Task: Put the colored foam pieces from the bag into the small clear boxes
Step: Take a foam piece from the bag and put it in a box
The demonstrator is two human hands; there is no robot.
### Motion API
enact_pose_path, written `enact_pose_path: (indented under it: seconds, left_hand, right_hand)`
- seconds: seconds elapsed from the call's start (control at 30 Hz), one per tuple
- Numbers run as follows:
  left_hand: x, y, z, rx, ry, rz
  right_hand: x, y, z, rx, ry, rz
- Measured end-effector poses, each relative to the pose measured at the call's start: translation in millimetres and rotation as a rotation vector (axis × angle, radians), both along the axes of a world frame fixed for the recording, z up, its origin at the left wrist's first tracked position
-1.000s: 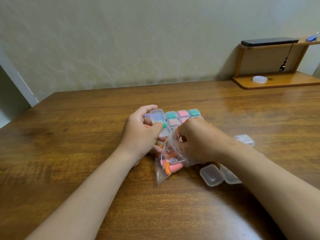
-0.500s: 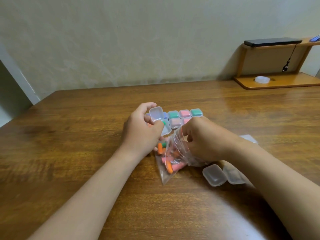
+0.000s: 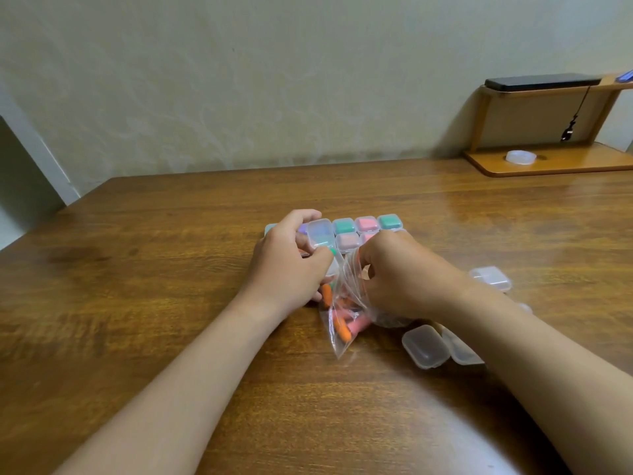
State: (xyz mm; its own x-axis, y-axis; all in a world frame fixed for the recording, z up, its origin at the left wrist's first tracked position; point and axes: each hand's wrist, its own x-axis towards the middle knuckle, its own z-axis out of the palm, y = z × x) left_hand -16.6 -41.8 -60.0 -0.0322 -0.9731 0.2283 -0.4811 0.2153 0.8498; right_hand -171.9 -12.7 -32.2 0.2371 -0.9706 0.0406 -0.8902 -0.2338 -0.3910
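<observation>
**A:** Both hands are low over the surface, close together. The left hand is curled round an open box, thumb on the near side, fingers behind, and the lid is standing up.

**B:** There's a green piece right at that thumb tip. Whether it's pinched or sitting in the box, I can't tell.

**A:** The right hand, just beside the left, has its fingers curled in, pinching the mouth of the bag.

**B:** That clear bag drops from the grip and runs down between the two wrists, with its bottom corner on the surface. Orange and pink foam pieces are bunched in its lower half.

**A:** Just beyond the knuckles are the filled boxes. They sit in rows with lids shut, touching one another, green and pink showing through.

**B:** By the right forearm are the empty boxes. Two sit side by side on its inner side, touching, and a third lies on its outer side, near the wrist.

**A:** Far beyond the right hand, at the wall, stands a wooden shelf with a flat black device on top.
</observation>
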Motion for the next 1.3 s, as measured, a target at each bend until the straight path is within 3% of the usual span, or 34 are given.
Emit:
enact_pose_path:
  seconds: [0.27,0.6,1.13,1.3]
  left_hand:
    - [-1.1,-2.2,-1.1,-0.002,0.104,0.003]
    - [-1.0,-1.6,2.5,-0.007,0.212,0.016]
    - [-3.6,0.5,3.2,0.011,0.225,0.005]
    - [-2.2,0.7,4.8,0.017,0.237,0.014]
  right_hand:
    - [-2.8,-0.8,-3.8,-0.012,-0.071,-0.023]
    - [-11.3,-8.1,-7.1,-0.014,-0.32,0.011]
    - [-12.3,-6.8,-4.0,-0.087,-0.097,0.037]
    - [-15.0,-8.3,-7.6,-0.1,-0.164,0.1]
